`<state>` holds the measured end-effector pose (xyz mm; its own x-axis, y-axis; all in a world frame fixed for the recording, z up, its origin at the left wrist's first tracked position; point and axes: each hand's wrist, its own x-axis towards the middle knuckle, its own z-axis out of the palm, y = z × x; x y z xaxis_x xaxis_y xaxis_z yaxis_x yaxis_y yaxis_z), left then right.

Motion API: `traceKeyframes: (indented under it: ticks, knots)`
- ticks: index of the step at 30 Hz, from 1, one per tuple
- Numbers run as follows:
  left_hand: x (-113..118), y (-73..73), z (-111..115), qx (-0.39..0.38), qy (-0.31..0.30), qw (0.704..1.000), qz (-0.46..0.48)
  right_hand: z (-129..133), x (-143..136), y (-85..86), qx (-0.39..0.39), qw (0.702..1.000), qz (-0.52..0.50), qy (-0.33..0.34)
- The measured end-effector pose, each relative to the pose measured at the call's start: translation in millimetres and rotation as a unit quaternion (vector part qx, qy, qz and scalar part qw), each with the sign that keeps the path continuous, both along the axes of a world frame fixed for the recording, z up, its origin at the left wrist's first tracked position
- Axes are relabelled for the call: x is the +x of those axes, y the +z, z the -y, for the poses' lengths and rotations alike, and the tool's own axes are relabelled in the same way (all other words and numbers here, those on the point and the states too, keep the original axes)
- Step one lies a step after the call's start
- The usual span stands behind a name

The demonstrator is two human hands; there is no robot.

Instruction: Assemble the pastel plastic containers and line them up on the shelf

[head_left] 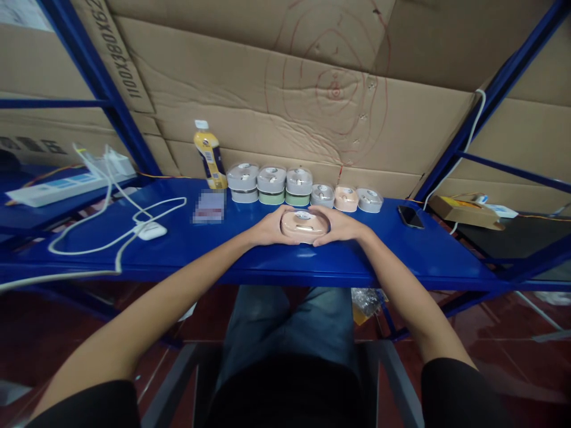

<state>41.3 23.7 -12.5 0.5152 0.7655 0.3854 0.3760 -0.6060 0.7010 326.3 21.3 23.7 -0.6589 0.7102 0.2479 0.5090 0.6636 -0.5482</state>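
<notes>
A pink oval case (305, 223) with a clear lid and a round label sits near the front edge of the blue table, between both hands. My left hand (273, 228) curves round its left side, and my right hand (337, 226) wraps its right side. Just behind it stands a row of similar cases: stacked grey and green ones (272, 184) at the left, then a single grey case (322, 195), a pink one (347, 198) and another grey one (370, 200).
A yellow bottle (210, 156) stands behind a blurred packet (209, 207) on the blue table (428, 252). White cables and a small white case (152, 230) lie left. A phone (410, 217) lies right, near an open carton (466, 212). Cardboard walls the back.
</notes>
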Motion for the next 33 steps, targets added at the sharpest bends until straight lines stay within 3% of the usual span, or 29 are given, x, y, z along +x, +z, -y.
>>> traceKeyframes:
  ticks: [6, 8, 11, 14, 16, 22, 30, 33]
  knots:
    - [1.0, -6.0, -5.2, 0.006, 0.009, 1.000, -0.012, 7.4, -28.1, -6.2, 0.110, 0.993, -0.003, -0.045]
    - [0.6, -4.2, -4.0, 0.025, 0.003, 1.000, -0.016, 5.0, -19.8, -3.3, 0.110, 0.991, -0.037, -0.065]
    - [0.4, 0.6, 0.3, 0.063, -0.029, 0.996, -0.051, -3.6, 7.1, 2.7, 0.079, 0.981, -0.086, -0.152]
    - [0.7, 4.9, 3.9, 0.086, -0.045, 0.993, -0.063, -13.8, 31.4, 6.0, 0.048, 0.965, -0.091, -0.240]
    - [0.4, 7.0, 4.7, 0.087, -0.046, 0.994, -0.050, -18.5, 38.7, 5.8, 0.038, 0.960, -0.087, -0.262]
    - [-8.5, 9.2, -2.6, 0.074, 0.005, 0.997, -0.038, -19.4, 36.3, 4.0, 0.025, 0.961, -0.079, -0.263]
    - [-47.2, 9.3, -15.5, 0.084, 0.095, 0.992, -0.001, -18.0, 40.2, 8.3, 0.036, 0.965, -0.065, -0.251]
    - [-44.1, 8.7, -10.2, 0.072, 0.099, 0.992, 0.015, -14.7, 36.1, 10.3, 0.041, 0.968, -0.089, -0.232]
